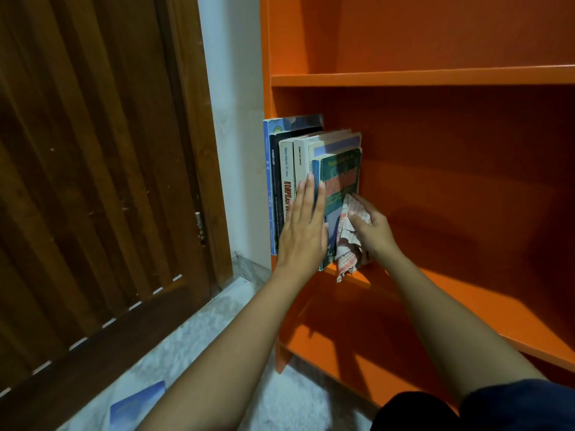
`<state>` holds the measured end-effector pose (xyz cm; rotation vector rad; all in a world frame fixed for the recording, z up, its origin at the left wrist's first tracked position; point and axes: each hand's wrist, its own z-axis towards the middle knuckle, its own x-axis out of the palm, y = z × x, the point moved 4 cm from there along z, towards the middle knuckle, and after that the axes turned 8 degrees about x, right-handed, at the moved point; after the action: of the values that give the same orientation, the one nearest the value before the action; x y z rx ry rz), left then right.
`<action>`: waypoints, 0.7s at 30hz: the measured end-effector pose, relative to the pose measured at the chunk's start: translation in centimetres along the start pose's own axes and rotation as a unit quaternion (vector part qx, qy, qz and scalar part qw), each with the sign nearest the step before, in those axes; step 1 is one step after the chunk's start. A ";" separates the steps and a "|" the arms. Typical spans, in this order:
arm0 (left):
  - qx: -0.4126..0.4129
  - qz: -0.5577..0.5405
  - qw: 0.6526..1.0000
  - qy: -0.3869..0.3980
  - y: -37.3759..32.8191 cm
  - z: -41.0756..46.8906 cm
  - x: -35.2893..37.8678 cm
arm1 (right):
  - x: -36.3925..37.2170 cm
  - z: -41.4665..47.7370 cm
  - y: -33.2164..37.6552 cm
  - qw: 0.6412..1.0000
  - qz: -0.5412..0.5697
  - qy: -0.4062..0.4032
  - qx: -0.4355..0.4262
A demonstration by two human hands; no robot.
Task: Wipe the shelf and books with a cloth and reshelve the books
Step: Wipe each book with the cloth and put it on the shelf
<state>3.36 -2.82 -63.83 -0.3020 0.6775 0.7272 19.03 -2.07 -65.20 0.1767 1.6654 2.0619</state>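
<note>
Several books (292,169) are standing upright at the left end of the orange shelf (466,293); the left hand (303,231) is pressing flat, fingers straight, on their spines, while the right hand (371,231) is clutching a crumpled checked cloth (347,244) against the green book (340,175)

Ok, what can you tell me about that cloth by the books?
The cloth is a crumpled rag, white with reddish checks, seemingly thin woven fabric. The right hand grips it and presses it against the cover of the green book. Its loose lower end droops to the orange shelf board.
</note>
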 end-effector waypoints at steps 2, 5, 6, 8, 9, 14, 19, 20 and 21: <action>0.014 0.040 0.999 -0.001 0.0 0.1 0.1 | -0.6 0.2 -0.1 1.000 -0.020 -0.011 0.015; 0.042 0.118 0.992 0.016 0.1 0.3 0.4 | -2.0 0.7 -0.7 0.996 -0.040 -0.049 0.065; 0.045 0.127 0.991 0.020 0.1 0.3 0.4 | -2.6 0.9 -0.9 0.994 -0.052 -0.062 0.078; 0.040 0.135 0.990 0.022 0.2 0.3 0.3 | -3.7 1.2 -0.9 0.990 -0.040 -0.083 0.109; 0.034 0.140 0.989 0.021 0.2 0.3 0.3 | -4.3 1.4 -0.8 0.987 -0.027 -0.095 0.126; 0.025 0.150 0.988 0.014 0.1 0.3 0.4 | -6.6 1.5 0.9 0.968 -0.052 -0.168 0.178; 0.025 0.133 0.991 0.010 -0.2 0.3 0.2 | -6.3 0.8 2.7 0.984 0.012 -0.180 0.001; 0.025 0.128 0.991 0.010 -0.2 0.3 0.1 | -5.9 0.6 2.5 0.985 0.009 -0.172 -0.004; 0.024 0.123 0.992 0.010 -0.3 0.3 0.0 | -5.5 0.4 2.3 0.986 -0.002 -0.165 -0.010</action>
<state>3.68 -2.93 -63.58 -0.1824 0.7575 0.9421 23.33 -4.51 -61.88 0.4793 1.4403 1.9207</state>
